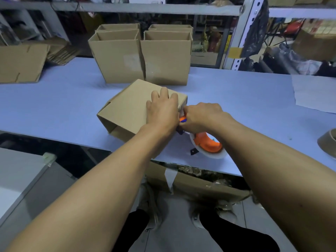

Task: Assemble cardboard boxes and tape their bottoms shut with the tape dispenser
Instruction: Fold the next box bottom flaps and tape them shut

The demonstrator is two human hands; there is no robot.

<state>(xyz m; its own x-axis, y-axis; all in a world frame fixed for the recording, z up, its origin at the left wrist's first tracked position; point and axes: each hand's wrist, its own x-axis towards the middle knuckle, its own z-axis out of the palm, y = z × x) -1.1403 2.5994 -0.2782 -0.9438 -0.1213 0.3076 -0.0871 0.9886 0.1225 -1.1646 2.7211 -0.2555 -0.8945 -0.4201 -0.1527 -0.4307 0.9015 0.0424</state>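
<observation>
We worked at a pale blue table [54,99], where the cardboard box [131,106] lay tipped on its side near the front edge, its open end facing lower left. Our left hand [162,108] rested flat on the box's upper panel, fingers extended and pressing down. Our right hand [201,116] was curled around the orange tape dispenser [207,142], held against the box's right end; the tape roll sat just beside the table's front edge. Four assembled boxes [118,57] stood upright behind, touching one another. A flattened carton [20,62] lay at far left.
</observation>
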